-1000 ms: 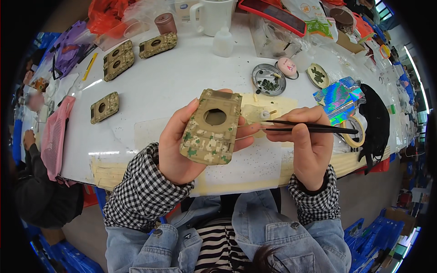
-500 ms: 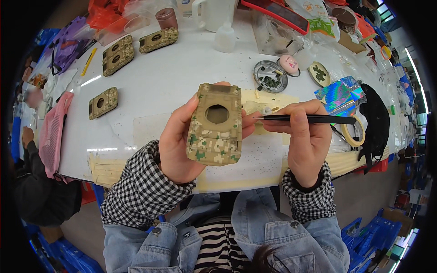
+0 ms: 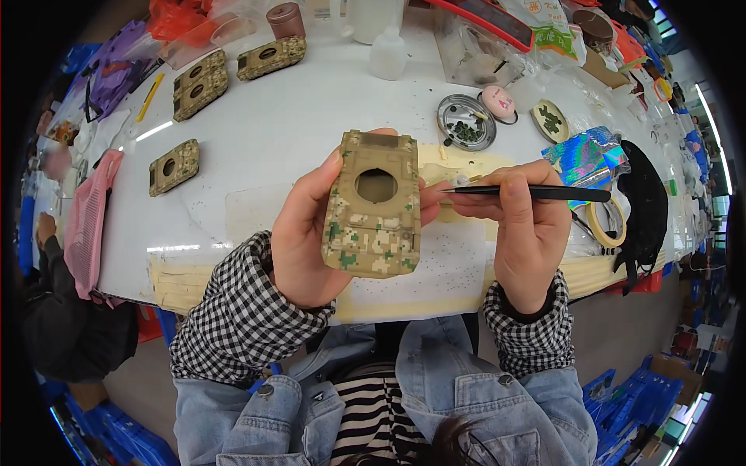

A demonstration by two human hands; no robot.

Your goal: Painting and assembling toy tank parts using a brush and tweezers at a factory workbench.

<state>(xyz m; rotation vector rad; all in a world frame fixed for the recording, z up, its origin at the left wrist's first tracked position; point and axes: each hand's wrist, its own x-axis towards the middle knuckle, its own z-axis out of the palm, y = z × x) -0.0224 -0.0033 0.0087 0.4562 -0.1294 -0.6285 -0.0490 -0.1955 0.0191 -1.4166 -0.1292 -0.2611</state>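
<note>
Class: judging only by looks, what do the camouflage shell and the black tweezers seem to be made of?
Camouflage shell: probably moulded plastic, matt painted, with crisp edges and a clean round hole. Black tweezers: likely metal with a dark matt coating, thin and tapering to a fine point.

Over the last second the left hand [image 3: 307, 241] has turned the camouflage tank hull [image 3: 374, 203] from a rightward lean to nearly upright, its round opening now squarely facing the camera; the hull has also risen slightly, so its top edge reaches further up the white table [image 3: 295, 116]. The right hand [image 3: 524, 229] has lifted the black tweezers [image 3: 522, 189] a little; they lay slightly tilted below the hull's upper corner, now they lie level, tips just beside the hull's right edge at the height of the opening.
</note>
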